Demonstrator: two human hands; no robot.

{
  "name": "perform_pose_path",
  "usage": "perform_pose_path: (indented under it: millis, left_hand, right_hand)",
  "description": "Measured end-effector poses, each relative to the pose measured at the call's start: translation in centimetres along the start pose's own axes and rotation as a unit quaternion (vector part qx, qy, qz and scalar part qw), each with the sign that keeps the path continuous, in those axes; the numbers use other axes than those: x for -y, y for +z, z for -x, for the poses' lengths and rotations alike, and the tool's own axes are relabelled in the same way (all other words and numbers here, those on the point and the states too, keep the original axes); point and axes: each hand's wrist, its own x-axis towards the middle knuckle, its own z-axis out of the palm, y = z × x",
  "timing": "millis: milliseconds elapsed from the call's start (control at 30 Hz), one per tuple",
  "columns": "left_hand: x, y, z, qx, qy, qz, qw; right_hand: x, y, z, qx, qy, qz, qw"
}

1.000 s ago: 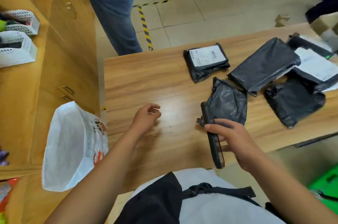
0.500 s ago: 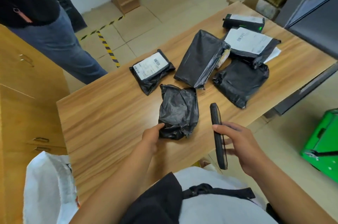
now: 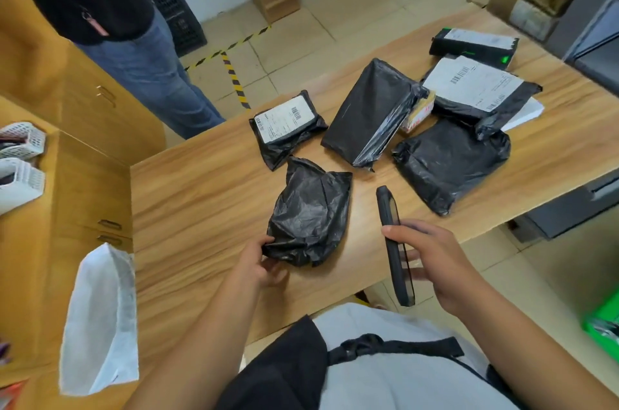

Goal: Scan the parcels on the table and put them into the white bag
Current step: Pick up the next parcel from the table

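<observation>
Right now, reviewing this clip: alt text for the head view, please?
A person's left-hand grip pinches the near edge of a crumpled black parcel on a wooden table, while the right-hand grip holds a black handheld scanner edge-on beside it. More black parcels, two with white labels up, lie beyond; a white bag stands left of the table.

1. A pale grey-white top [image 3: 402, 379] covers the torso, smooth and plain.
2. A black fabric panel [image 3: 278, 372] lies over the left side of the top, its edge slanting up to the chest.
3. A black strap [image 3: 422, 347] runs across the chest, bunched at a dark buckle [image 3: 360, 342] beside the panel.
4. The left forearm [image 3: 201, 326], right forearm [image 3: 522, 339], left hand [image 3: 259, 262] and right hand [image 3: 438, 262] are bare.
</observation>
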Motion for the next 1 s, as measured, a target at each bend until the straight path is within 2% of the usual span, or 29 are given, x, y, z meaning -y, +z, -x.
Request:
perform_pose_path:
  millis: [100, 167, 233, 300, 333, 400, 467, 533, 567, 633, 700, 867, 933, 1000]
  left_hand:
    - [-0.7, -1.2, 1.2, 0.039, 0.076, 0.077, 0.993]
    - [-1.5, -1.8, 2.5, 0.038, 0.186, 0.075, 0.979]
    - [-2.1, -2.2, 4.2, -0.003, 0.326, 0.054, 0.944]
    - [-1.6, -2.9, 6.0, -0.082, 0.467, -0.047, 0.879]
    - [-0.9, -3.3, 6.7, -0.113, 0.531, -0.126, 0.830]
    - [1.4, -4.1, 7.1, -0.114, 0.617, -0.269, 0.731]
    - [4.2, -4.7, 6.6, -0.103, 0.615, -0.399, 0.672]
    - [7.0, -5.4, 5.4, -0.113, 0.562, -0.516, 0.636]
    - [8.3, -5.8, 4.8, -0.112, 0.536, -0.553, 0.628]
    - [10.0, -6.3, 4.0, -0.104, 0.502, -0.571, 0.642]
    - [10.3, -6.6, 4.0, -0.110, 0.487, -0.554, 0.666]
    - [7.6, -6.3, 4.5, -0.161, 0.476, -0.520, 0.690]
    - [6.1, -5.8, 4.5, -0.167, 0.458, -0.533, 0.692]
    - [4.9, -4.6, 4.4, -0.188, 0.420, -0.572, 0.679]
  right_hand:
    - [0.6, 0.1, -0.6, 0.028, -0.007, 0.022, 0.999]
    - [0.9, 0.5, -0.9, 0.052, -0.012, 0.038, 0.998]
    - [1.1, 1.0, -1.1, 0.070, -0.014, 0.052, 0.996]
    - [1.3, 1.5, -1.2, 0.092, -0.015, 0.055, 0.994]
    - [1.4, 1.8, -1.3, 0.104, -0.015, 0.062, 0.993]
    - [1.5, 2.5, -1.3, 0.131, -0.017, 0.077, 0.988]
    - [1.5, 3.0, -1.3, 0.153, -0.014, 0.087, 0.984]
    - [1.4, 3.4, -1.3, 0.169, -0.012, 0.104, 0.980]
    - [1.3, 3.6, -1.3, 0.174, -0.011, 0.112, 0.978]
    - [1.1, 3.8, -1.3, 0.182, -0.011, 0.120, 0.976]
    - [1.0, 3.7, -1.3, 0.182, -0.014, 0.122, 0.976]
    - [0.8, 3.3, -1.3, 0.183, -0.001, 0.114, 0.976]
    - [0.7, 2.9, -1.4, 0.183, 0.000, 0.113, 0.977]
    - [0.7, 2.5, -1.4, 0.176, -0.003, 0.110, 0.978]
